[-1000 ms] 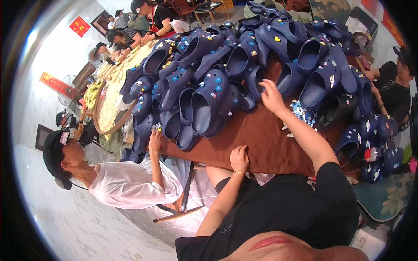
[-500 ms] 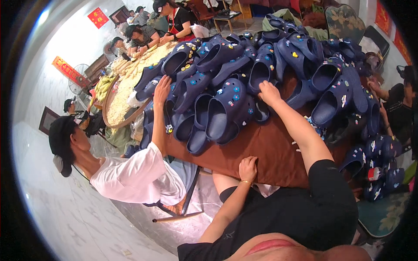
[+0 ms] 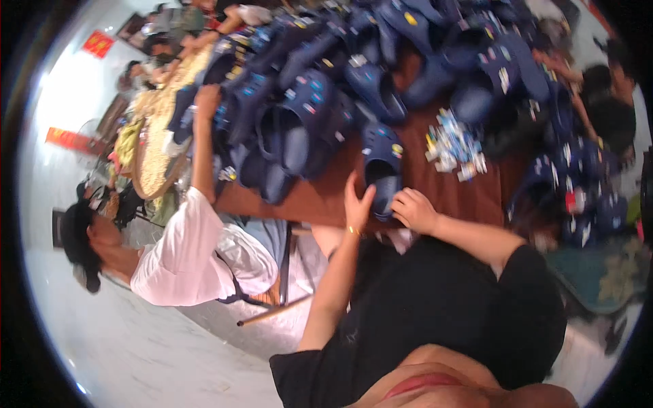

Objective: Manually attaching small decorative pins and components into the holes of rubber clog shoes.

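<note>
A single navy blue clog (image 3: 382, 151) with small coloured charms on its upper lies in front of me near the table's edge, its heel toward me. My right hand (image 3: 415, 211) has its fingers curled on the heel end. On the left side of the heel, my left hand (image 3: 356, 207) is open, thumb and fingers apart, close against the shoe. Beyond it, a large heap of similar navy clogs (image 3: 289, 136) covers the far and left parts of the table. The picture is blurred by motion, so the right fingertips' exact contact is hard to see.
Small white and blue pieces (image 3: 456, 146) lie heaped on the brown tablecloth (image 3: 333, 197) at right. A person in a white shirt (image 3: 180, 251) reaches into the clogs from the left. More clogs (image 3: 578, 183) are stacked at far right. A round tray (image 3: 139, 180) holds pale bits.
My right hand has come back from the heap to the table's edge with a clog. My left hand has risen beside it. The view has shifted, and the small pieces now show.
</note>
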Demonstrator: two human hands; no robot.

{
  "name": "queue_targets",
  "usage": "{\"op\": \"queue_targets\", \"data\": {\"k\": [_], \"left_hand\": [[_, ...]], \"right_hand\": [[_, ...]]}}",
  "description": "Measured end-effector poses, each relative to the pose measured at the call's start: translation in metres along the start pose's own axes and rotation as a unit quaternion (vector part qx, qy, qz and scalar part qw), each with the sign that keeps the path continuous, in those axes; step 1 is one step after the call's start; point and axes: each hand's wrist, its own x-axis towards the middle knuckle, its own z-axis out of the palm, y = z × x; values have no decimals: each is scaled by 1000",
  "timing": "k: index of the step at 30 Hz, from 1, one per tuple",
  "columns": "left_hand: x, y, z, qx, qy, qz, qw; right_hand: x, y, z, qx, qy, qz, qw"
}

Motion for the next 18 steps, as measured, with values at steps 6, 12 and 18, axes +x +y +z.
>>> {"op": "queue_targets", "data": {"k": [6,12,18], "left_hand": [[4,-14,-6,117,-113,-5,987],[15,-7,-31,145,-198,-54,968],[-11,15,-26,196,86,110,971]], "right_hand": [[-18,15,6,98,59,5,993],[1,103,-34,-47,137,204,968],[40,174,-20,-185,42,290,938]]}}
